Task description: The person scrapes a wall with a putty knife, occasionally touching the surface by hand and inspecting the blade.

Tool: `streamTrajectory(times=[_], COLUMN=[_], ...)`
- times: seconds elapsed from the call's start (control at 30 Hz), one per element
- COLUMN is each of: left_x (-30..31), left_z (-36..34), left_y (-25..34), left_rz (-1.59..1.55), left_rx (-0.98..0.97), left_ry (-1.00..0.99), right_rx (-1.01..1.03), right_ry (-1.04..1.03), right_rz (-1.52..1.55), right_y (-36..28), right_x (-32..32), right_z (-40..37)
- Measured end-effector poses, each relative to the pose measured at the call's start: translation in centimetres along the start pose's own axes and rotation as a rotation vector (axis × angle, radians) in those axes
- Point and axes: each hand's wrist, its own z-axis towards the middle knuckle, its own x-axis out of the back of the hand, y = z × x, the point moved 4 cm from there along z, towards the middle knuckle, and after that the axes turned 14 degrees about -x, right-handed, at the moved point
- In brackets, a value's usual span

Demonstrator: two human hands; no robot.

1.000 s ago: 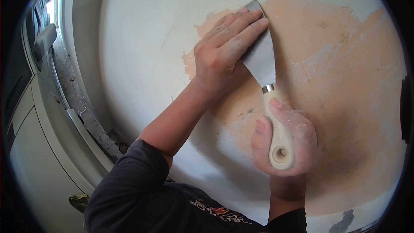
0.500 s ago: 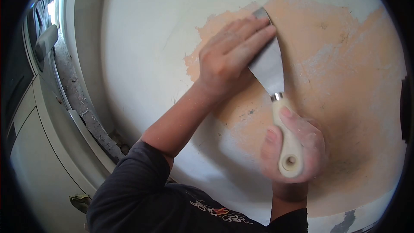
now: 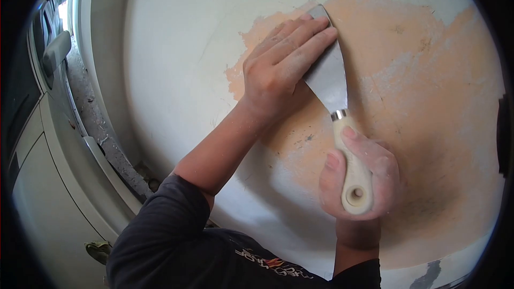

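A putty knife [image 3: 333, 83] with a wide metal blade and a cream handle lies against a pale curved panel [image 3: 176, 64] that bears a large tan filler patch [image 3: 385, 37]. My right hand [image 3: 364, 176] is wrapped round the handle, thumb along its upper part. My left hand [image 3: 284, 59] lies flat over the left side of the blade, its fingers stretched out and their tips near the blade's upper end. The blade's left edge is partly hidden under these fingers. Both hands look dusty.
At the left stands a pale vehicle [image 3: 59, 198] with a side mirror [image 3: 56, 52]. Rough grey ground [image 3: 99, 128] shows in the narrow gap between it and the panel. A dark grey mark [image 3: 426, 275] is on the panel at the lower right.
Both hands and the putty knife have shifted slightly up and to the left across the panel. The hold on the knife looks the same.
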Motion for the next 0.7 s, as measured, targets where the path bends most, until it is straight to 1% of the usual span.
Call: streamTrajectory(times=[0.1,0.2,0.3,0.37,0.47,0.5,0.6,0.67,0.7], left_x=[-0.25,-0.35,-0.20,-0.30,-0.36,-0.38,-0.28,0.01,-0.12], left_z=[-0.26,-0.39,-0.37,-0.34,-0.46,-0.40,-0.18,0.17,-0.06], left_y=[0.02,0.01,-0.22,-0.11,0.32,0.37,0.02,0.08,0.27], left_rz=[-0.008,-0.006,0.033,0.018,0.009,-0.014,-0.056,0.009,0.001], left_rx=[0.027,-0.007,0.006,-0.015,0.019,0.004,-0.018,0.004,0.006], left_ry=[0.015,0.013,0.000,0.008,0.012,0.018,0.018,-0.017,-0.019], right_rx=[0.001,-0.031,0.007,-0.023,-0.040,-0.038,-0.080,0.018,0.011], right_ry=[0.010,-0.022,0.043,0.000,-0.004,-0.001,0.017,0.003,0.004], right_rz=[-0.058,-0.001,0.001,0.037,-0.021,-0.020,0.047,-0.064,-0.068], right_y=[-0.15,0.28,0.34,0.20,-0.07,-0.07,0.11,-0.20,-0.20], right_x=[-0.17,-0.18,-0.35,0.14,-0.07,-0.01,-0.03,-0.55,-0.27], right_z=[0.04,0.10,0.06,-0.02,0.03,-0.12,-0.19,0.33,0.08])
